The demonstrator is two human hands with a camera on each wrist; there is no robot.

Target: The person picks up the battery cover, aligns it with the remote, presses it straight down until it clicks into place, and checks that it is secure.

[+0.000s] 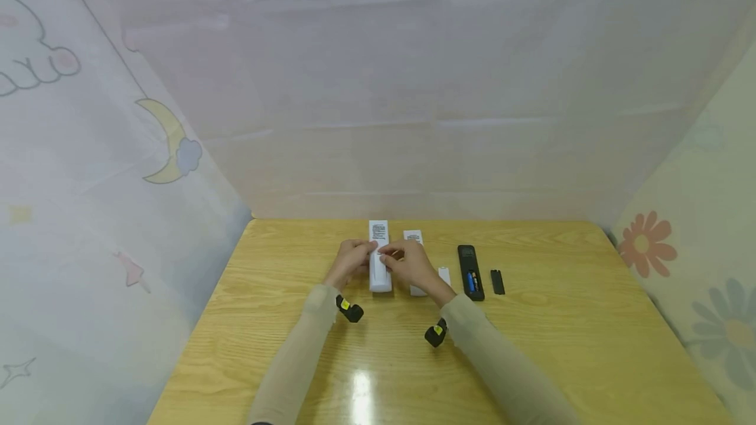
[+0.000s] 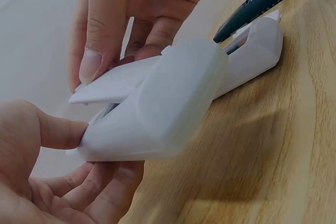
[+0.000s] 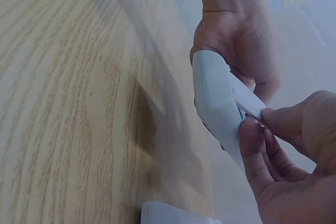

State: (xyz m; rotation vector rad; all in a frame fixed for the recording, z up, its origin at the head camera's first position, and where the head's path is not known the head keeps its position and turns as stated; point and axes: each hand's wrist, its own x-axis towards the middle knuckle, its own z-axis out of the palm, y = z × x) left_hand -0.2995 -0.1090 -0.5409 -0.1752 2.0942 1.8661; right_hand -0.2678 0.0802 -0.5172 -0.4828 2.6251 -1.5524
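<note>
A white remote control (image 1: 380, 283) is held off the table, back side up, with a printed label at its far end. My left hand (image 1: 350, 260) grips its body by the sides, thumb on one edge and fingers beneath, as the left wrist view shows. With thumb and fingers my right hand (image 1: 411, 265) pinches the free end of the white battery cover (image 2: 115, 83). One end of the cover meets the remote near its rounded end; the pinched end is lifted, leaving a gap over the compartment. A bit of blue (image 3: 241, 114) shows in that gap in the right wrist view.
Just right of the held remote lies another white remote (image 1: 413, 235), partly behind my right hand. Beyond it are a loose white cover (image 1: 444, 274), a black remote (image 1: 467, 258) with batteries (image 1: 473, 281) in its uncovered compartment, and a black cover (image 1: 498, 282). A printed cloth backs the wooden table.
</note>
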